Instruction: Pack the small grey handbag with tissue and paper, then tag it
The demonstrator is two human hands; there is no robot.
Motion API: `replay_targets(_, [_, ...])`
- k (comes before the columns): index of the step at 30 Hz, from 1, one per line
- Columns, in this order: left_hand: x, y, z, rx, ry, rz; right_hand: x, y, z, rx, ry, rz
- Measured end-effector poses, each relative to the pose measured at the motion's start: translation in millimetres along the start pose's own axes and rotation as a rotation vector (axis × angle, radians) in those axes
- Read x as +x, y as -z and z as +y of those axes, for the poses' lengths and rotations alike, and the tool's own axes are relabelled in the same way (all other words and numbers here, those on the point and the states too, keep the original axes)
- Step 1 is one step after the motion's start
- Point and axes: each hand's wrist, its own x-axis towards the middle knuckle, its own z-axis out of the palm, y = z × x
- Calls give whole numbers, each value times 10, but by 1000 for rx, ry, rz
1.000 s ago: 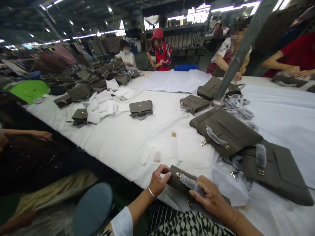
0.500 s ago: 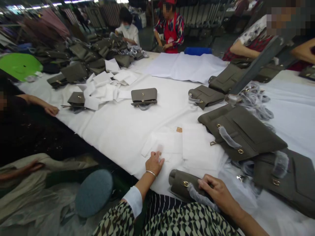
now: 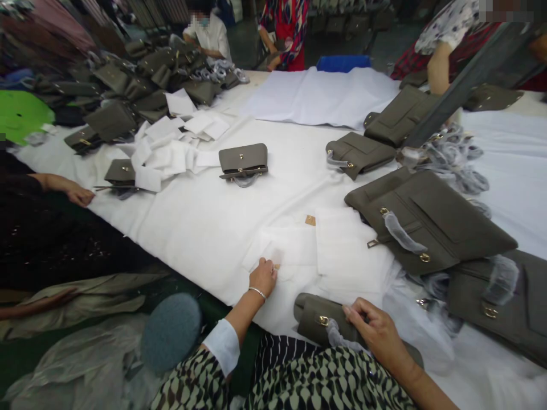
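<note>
My left hand, with a bracelet on its wrist, is closed in a pinch on a small translucent sheet above the white paper. A bit of tan shows by its fingertips. At the table's near edge lies a dark olive handbag with a gold clasp and a plastic-wrapped handle. The fingers of my right hand grip the upper edge of this bag. Flat white sheets lie just beyond the bag, with a small brown tag at their far left corner.
Larger olive bags overlap at the right, beside a slanted metal post. One bag stands mid-table. Loose white papers and heaped bags fill the far left. A co-worker's hand rests at the left edge; a round stool stands below.
My left hand's fingers have drawn together on the translucent sheet and lifted it slightly. My right hand stays on the handbag. The view has tilted downward a little.
</note>
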Motion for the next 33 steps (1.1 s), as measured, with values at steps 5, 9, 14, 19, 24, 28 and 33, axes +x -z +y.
replay_targets(5, [-6, 25, -24, -201, 3, -23, -36, 19, 2, 19, -6, 6])
replay_targets(9, [-39, 191, -156, -489, -11, -146, 54, 101, 27, 59, -30, -121])
replay_targets(14, [-231, 534, -175, -770, -35, -254, 267, 187, -213, -129, 23, -349])
replay_targets(19, [-637, 886, 53, -1119, -144, -271, 302, 129, -463, -94, 225, -420])
replay_targets(24, [-973, 1045, 232, -1334, -255, -432, 239, 52, -365, 73, 151, -384])
replay_targets(28, [-1108, 969, 625, -1369, -354, -590, 262, 16, -391, 268, 278, -408])
replay_targets(33, [-1158, 914, 1135, -1445, -471, -715, 318, -81, -513, 544, 374, -534])
